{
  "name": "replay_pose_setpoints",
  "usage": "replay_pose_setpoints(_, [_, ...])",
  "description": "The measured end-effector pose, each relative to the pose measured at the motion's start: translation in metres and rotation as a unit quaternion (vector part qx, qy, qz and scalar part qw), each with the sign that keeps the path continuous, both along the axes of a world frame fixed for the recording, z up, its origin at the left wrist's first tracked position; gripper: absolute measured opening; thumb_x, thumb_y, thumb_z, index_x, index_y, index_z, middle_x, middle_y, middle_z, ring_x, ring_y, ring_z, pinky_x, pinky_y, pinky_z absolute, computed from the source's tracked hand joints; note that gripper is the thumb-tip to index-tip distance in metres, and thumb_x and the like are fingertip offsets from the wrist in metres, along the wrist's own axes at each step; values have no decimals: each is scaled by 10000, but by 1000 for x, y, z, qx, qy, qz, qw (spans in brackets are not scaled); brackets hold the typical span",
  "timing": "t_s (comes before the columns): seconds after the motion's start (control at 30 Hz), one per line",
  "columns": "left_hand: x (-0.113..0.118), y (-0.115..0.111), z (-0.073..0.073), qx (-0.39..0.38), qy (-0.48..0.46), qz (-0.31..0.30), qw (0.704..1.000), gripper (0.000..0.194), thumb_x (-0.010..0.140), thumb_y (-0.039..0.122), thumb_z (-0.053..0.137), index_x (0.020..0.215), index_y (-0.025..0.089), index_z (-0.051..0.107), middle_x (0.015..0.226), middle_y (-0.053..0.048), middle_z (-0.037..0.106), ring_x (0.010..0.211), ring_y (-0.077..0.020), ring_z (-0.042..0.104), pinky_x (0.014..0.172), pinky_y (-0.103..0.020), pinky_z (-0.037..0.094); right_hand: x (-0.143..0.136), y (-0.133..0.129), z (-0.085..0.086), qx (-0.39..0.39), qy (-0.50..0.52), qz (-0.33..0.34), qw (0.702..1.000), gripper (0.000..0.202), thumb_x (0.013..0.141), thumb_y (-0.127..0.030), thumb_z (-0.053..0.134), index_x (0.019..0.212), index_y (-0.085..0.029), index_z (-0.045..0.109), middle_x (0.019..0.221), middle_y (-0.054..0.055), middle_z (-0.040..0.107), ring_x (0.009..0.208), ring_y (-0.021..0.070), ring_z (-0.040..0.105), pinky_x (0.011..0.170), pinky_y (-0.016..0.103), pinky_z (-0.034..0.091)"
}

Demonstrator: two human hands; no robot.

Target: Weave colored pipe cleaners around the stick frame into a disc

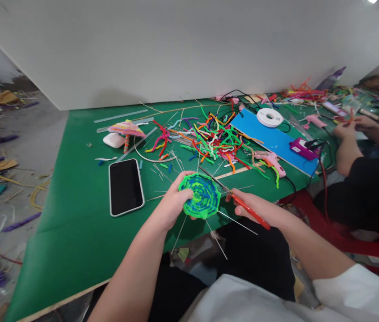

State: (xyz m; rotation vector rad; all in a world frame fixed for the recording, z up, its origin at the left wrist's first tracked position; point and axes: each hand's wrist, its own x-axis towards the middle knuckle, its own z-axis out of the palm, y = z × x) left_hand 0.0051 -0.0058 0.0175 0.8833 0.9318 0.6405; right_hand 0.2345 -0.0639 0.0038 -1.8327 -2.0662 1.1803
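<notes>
My left hand [172, 205] grips a round woven disc [202, 195] of green and blue pipe cleaners, with thin wire spokes sticking out around its rim. My right hand [248, 206] holds red-handled scissors [243, 205], whose metal blades reach up and left across the disc's upper right edge. Both hands hover over the near edge of the green table [75, 214].
A black phone [125, 186] lies left of the disc. A pile of coloured pipe cleaners [209, 136], a pink glue gun [270, 160], a blue board [273, 141] with a white tape roll [269, 117], and a small pink umbrella model [126, 130] sit beyond. Another person's arms [357, 134] work at right.
</notes>
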Motion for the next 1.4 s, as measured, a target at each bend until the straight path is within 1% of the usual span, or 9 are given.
replay_pose_setpoints(0.1, [0,0,0,1,-4,5,1000,448,585,112,461,1012,247,452,800,13,569,541,-115,574,467,-232,489,0,0,4,3,1,20,1000,467,752,-598,427,971,-192,497,715,4,545,613,128,469,566,234,362])
replay_pose_setpoints(0.2, [0,0,0,3,3,-6,1000,444,592,126,459,1018,249,445,759,16,553,496,-123,560,390,-230,466,0,1,5,8,4,28,1000,486,765,-607,402,986,-183,491,732,14,552,624,130,477,584,240,366])
replay_pose_setpoints(0.3, [0,0,1,6,6,-14,1000,444,601,141,458,1030,252,435,721,23,531,451,-128,541,317,-226,434,0,1,3,14,10,33,999,515,765,-627,379,983,-175,492,738,25,559,636,138,487,590,247,370])
replay_pose_setpoints(0.43, [0,-1,2,7,6,-14,1000,445,606,150,464,1038,251,427,721,22,528,443,-134,542,287,-229,427,-1,2,3,15,17,33,999,545,752,-652,367,970,-169,497,727,28,560,633,141,494,589,250,370])
replay_pose_setpoints(0.57, [0,-1,3,8,4,-14,1000,437,610,155,468,1037,246,433,743,15,537,453,-135,549,290,-228,431,-3,1,8,20,20,23,999,542,747,-651,376,953,-168,511,719,24,551,633,139,495,591,251,374])
replay_pose_setpoints(0.7, [0,-1,2,9,2,-9,1000,436,610,150,457,1034,249,446,761,15,550,473,-128,557,321,-221,443,-4,0,12,15,25,28,999,527,758,-638,374,959,-170,509,737,30,551,643,143,492,590,252,377])
replay_pose_setpoints(0.87, [0,-1,0,12,-9,-5,1000,437,601,132,452,1022,249,462,796,11,561,509,-121,573,381,-222,471,-1,0,8,17,25,25,999,532,758,-636,377,982,-170,503,730,30,541,634,144,480,584,252,374])
replay_pose_setpoints(1.07, [0,-2,3,9,-2,-12,1000,445,611,149,459,1046,241,436,760,6,542,471,-133,553,299,-220,433,0,-1,3,12,30,30,999,530,764,-626,379,999,-165,494,735,20,539,616,127,455,581,240,370])
replay_pose_setpoints(1.4, [0,-1,4,8,5,-17,1000,446,617,147,459,1052,244,437,742,11,541,457,-131,555,286,-215,434,0,0,5,-5,72,20,997,549,757,-630,387,1023,-163,497,731,23,540,646,143,482,611,259,384])
